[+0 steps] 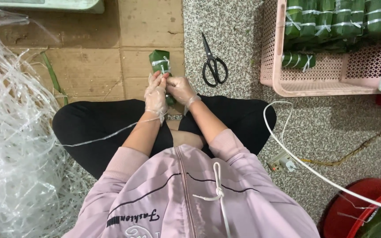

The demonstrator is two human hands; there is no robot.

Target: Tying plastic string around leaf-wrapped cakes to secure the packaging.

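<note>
A green leaf-wrapped bundle (160,61) sits between both my gloved hands, held above my crossed legs. My left hand (155,95) grips its lower left side, with a thin clear plastic string (106,136) running from it down to the left. My right hand (181,89) holds the bundle's lower right side, fingertips on the string bands around it. The lower part of the bundle is hidden by my fingers.
Black scissors (213,66) lie on the speckled floor beside the bundle. A pink basket (314,86) at the upper right holds several tied green bundles. A heap of clear plastic strings (9,132) fills the left. A red basin (362,211) and white cable (296,158) lie at the lower right.
</note>
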